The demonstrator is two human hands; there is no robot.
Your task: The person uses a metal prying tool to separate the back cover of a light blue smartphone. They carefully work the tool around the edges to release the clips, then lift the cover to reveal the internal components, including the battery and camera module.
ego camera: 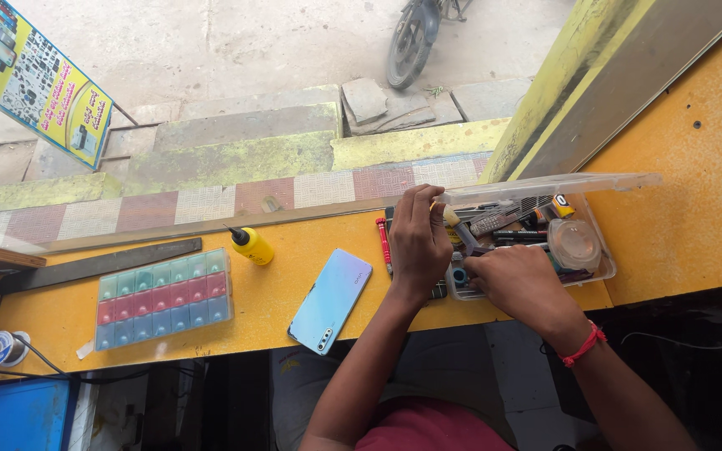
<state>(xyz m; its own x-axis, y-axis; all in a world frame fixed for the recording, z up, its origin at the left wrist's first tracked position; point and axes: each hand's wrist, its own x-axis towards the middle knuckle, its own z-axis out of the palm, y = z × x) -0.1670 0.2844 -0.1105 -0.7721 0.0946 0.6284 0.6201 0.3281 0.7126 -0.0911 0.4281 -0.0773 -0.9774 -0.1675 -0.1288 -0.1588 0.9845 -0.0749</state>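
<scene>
Yellow counter: both hands together over clear tool box, left pinching wooden-handled tool; yellow poster upper left.

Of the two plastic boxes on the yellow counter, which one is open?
The clear toolbox at the right, where both hands work: its lid is raised and tools show inside. The compartment box with green, red and blue rows, left of the phone, lies closed.

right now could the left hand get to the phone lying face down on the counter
Probably yes. The left hand is at the clear tool box, and the phone lies just beside that forearm on the yellow counter, with nothing standing between them.
</scene>
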